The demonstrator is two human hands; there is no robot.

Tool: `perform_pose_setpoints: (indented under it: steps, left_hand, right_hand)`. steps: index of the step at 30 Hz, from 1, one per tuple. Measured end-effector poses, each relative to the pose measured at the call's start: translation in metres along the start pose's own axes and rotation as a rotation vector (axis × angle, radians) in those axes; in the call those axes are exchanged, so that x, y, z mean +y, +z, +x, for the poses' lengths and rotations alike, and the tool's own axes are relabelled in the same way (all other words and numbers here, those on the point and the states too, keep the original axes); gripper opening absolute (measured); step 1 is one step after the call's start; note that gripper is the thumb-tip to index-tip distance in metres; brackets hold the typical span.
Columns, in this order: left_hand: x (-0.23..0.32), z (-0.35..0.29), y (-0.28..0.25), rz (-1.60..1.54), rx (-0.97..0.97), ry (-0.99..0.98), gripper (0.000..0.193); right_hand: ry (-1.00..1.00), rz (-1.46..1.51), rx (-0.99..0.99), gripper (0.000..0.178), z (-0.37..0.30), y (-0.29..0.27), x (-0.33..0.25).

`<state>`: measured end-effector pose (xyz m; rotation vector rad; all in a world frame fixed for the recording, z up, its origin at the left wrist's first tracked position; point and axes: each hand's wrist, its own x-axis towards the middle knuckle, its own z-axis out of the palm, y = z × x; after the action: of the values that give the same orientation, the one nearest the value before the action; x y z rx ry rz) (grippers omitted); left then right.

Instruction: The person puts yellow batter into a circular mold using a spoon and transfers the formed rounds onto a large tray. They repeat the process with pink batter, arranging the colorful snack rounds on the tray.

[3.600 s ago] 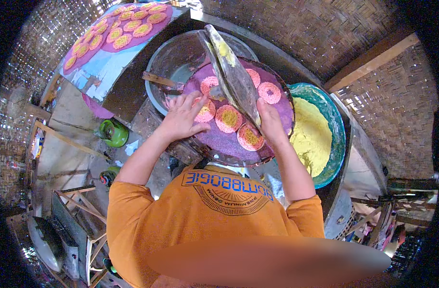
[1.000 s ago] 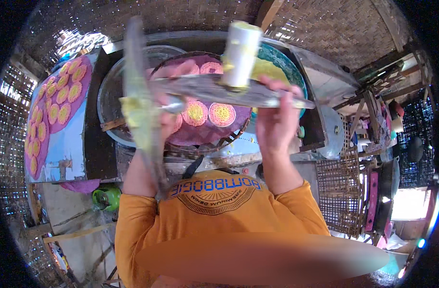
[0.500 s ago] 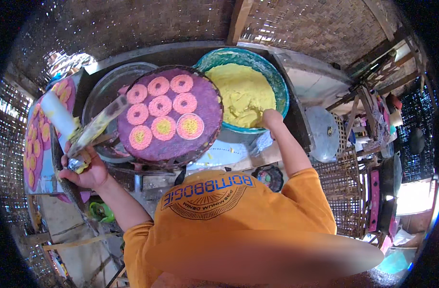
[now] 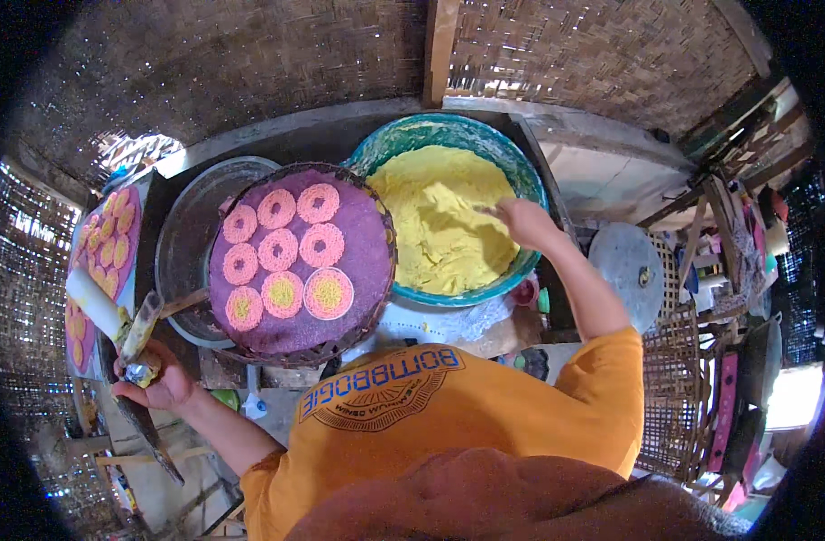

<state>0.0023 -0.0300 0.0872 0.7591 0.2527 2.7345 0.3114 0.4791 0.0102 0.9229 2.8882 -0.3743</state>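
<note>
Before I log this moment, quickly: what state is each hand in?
Left hand: holding a wooden press with a white cylinder.
Right hand: closed on a utensil over the yellow dough.

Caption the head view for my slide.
Left hand holding a white-cylindered tool, right hand over yellow dough in a teal basin.

L hand (image 4: 166,382) out to L side, palm up, half-curled; R hand (image 4: 531,225) fwd, fist-like, knuckles up.
</note>
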Motion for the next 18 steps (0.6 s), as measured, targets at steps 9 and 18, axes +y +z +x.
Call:
perform_pose_setpoints:
  steps: [9, 18]
  left_hand:
    - [0.056, -0.026, -0.007, 0.239, 0.068, 0.176, 0.062]
    - [0.076, -0.056, 0.017, 0.268, 0.04, 0.262, 0.058]
  right_hand:
    - [-0.173, -0.2, 0.234, 0.021, 0.157, 0.065, -0.023]
    - [-0.335, -0.161, 0.051, 0.024, 0.163, 0.083, -0.056]
